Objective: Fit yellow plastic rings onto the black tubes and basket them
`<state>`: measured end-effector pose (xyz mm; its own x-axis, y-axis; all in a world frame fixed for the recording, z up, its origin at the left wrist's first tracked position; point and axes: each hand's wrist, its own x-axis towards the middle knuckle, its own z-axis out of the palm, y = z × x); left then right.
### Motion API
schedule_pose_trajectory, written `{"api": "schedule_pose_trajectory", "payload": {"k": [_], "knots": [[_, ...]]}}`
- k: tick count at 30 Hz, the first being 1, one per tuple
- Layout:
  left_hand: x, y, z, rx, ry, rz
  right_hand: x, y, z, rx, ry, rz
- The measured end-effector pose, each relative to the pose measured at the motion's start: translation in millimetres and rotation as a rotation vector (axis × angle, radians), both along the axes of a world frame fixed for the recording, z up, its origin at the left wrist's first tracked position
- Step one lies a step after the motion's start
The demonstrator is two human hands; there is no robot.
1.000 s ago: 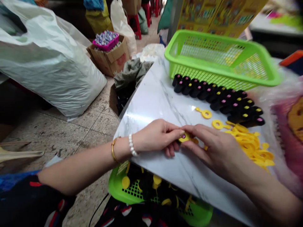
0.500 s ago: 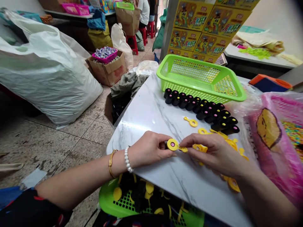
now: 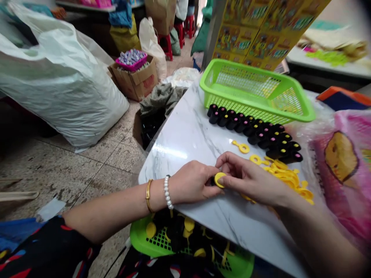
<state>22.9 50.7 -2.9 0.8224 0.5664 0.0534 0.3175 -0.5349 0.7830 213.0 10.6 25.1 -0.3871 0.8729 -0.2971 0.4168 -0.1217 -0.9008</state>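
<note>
Marbled table [image 3: 199, 146]: white and gleaming, with all the close work in front of the green basket [image 3: 249, 101].
Left hand [image 3: 194, 183]: wrapped about a black tube [image 3: 212, 181], clamped snugly, on the wearer's side of the basket; only a sliver of black shows.
Right hand [image 3: 251, 178]: thumb down on the yellow cap [image 3: 219, 180], fingers bent in beside it, so thumb and fingers come together on that disc; its underside is hidden.
Left wrist: pearl bracelet [image 3: 167, 192] and gold bangle [image 3: 148, 196].
Lone yellow piece [image 3: 244, 148]: flat, ring and tab joined, between the hands and the basket.
Yellow heap [image 3: 288, 175]: rings and tabs tangled, nearer the wearer than the basket, partly behind the right hand.
Black tube rows [image 3: 255, 131]: what a line-up, packed along the basket's near wall, pink and yellow dots on top!
Pink bag [image 3: 339, 166]: slumped under clear plastic, right of the basket.
Lower green tray [image 3: 145, 247]: below the table edge, well apart from the basket, full of black and yellow parts.
White sack [image 3: 66, 85]: bulging, far left of the basket.
Printed yellow boxes [image 3: 243, 34]: stacked up behind the basket.
</note>
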Motion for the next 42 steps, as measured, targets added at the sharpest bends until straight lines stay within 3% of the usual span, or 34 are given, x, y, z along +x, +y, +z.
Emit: {"api": "schedule_pose_trajectory", "payload": {"k": [3, 5, 7, 10, 12, 14, 16, 18, 20, 22, 24, 27, 32, 37, 42], "knots": [[-2.8, -3.8, 6.9, 0.028, 0.021, -0.034, 6.8, -4.4, 3.1, 0.043, 0.023, 0.031], [-6.3, -10.3, 10.1, 0.041, 0.044, -0.130, 18.6, -4.4, 4.2, 0.113, -0.048, 0.033], [-11.2, -21.0, 10.9, 0.099, 0.072, -0.257, 34.0, -1.1, 2.1, 0.295, -0.217, -0.089], [-19.3, -39.4, 10.5, 0.219, 0.120, -0.425, 53.3, 7.7, -11.2, 0.694, -0.612, -0.307], [-22.9, -46.3, 11.8, 0.220, 0.123, -0.546, 58.0, 12.9, -23.9, 0.847, -0.833, -0.277], [-22.5, -43.2, 14.5, 0.136, 0.071, -0.596, 55.7, 15.0, -33.3, 0.881, -0.919, -0.197], [-16.4, -26.7, 16.8, 0.052, -0.002, -0.424, 49.0, 13.7, -36.3, 0.845, -0.940, -0.173], [-4.7, 3.3, 16.6, 0.070, -0.047, -0.064, 41.6, 10.2, -33.6, 0.786, -0.974, -0.161], [9.9, 41.7, 12.4, 0.207, -0.064, 0.285, 36.1, 6.4, -28.8, 0.733, -0.979, -0.146], [23.5, 79.7, 5.0, 0.361, -0.090, 0.445, 34.2, 3.9, -25.5, 0.732, -0.935, -0.126], [33.4, 108.6, -2.8, 0.406, -0.092, 0.445, 35.2, 3.2, -25.5, 0.763, -0.882, -0.091], [41.3, 129.2, -10.5, 0.442, -0.087, 0.395, 38.6, 4.3, -28.5, 0.785, -0.855, -0.039], [44.3, 130.0, -13.2, 0.493, -0.083, 0.409, 37.6, 1.8, -23.4, 0.662, -0.764, -0.019], [46.7, 128.3, -14.4, 0.523, -0.060, 0.427, 31.9, -7.5, -11.7, 0.554, -0.638, 0.111], [45.9, 122.4, -8.2, 0.534, -0.043, 0.426, 30.5, -8.4, -11.6, 0.573, -0.745, 0.081]]}}
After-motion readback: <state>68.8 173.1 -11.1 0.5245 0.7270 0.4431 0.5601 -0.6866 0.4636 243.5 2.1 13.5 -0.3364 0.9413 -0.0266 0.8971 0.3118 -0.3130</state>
